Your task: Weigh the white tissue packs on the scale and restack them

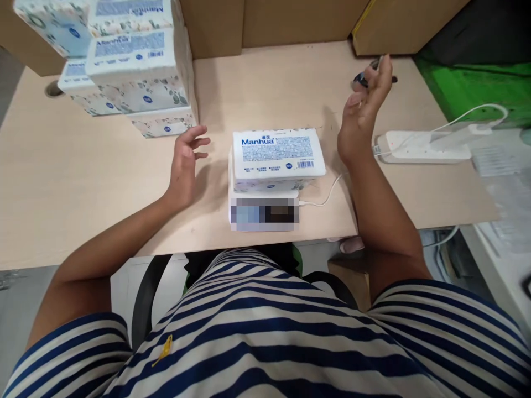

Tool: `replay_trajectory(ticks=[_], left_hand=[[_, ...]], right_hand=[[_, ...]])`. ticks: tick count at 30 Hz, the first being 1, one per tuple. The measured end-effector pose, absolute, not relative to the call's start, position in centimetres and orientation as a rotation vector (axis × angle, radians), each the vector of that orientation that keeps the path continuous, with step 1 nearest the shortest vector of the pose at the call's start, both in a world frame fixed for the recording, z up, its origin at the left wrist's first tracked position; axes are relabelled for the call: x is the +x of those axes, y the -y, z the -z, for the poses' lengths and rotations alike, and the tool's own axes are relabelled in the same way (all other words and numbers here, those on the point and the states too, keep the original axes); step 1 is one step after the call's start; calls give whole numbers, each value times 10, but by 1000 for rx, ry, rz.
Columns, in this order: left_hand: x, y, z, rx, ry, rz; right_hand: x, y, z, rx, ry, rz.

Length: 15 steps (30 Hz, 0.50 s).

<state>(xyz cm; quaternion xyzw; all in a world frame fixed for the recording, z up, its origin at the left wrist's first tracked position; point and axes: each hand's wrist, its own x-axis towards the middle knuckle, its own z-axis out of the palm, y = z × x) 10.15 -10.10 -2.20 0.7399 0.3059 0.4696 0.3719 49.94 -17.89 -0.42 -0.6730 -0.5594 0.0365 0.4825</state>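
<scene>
A pack of Manhua tissues [279, 153] rests label-up on a white device [265, 221] that looks like a small scale; its front panel is blurred out. My left hand [186, 166] is raised to the left of that pack, fingers apart, touching nothing. On the other side my right hand [365, 116] is held up higher and farther right, with its fingers extended and nothing in it. A white cable [332, 193] runs from the device's right side towards my right forearm.
Several tissue packs [136, 72] are stacked at the table's [103, 215] back left. A dark, shiny object [359, 82] lies partly behind my right hand. A white power strip [423, 146] sits on the right, and cardboard [290, 25] lines the back.
</scene>
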Motion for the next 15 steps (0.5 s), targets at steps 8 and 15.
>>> replay_trajectory(ticks=[8,15], left_hand=[[97,71,64,1708,-650,-979],[99,78,59,1699,-776,-1008]], right_hand=[[471,192,10,-1536,1310,-377],[477,189,6,-1616,1218,-425]])
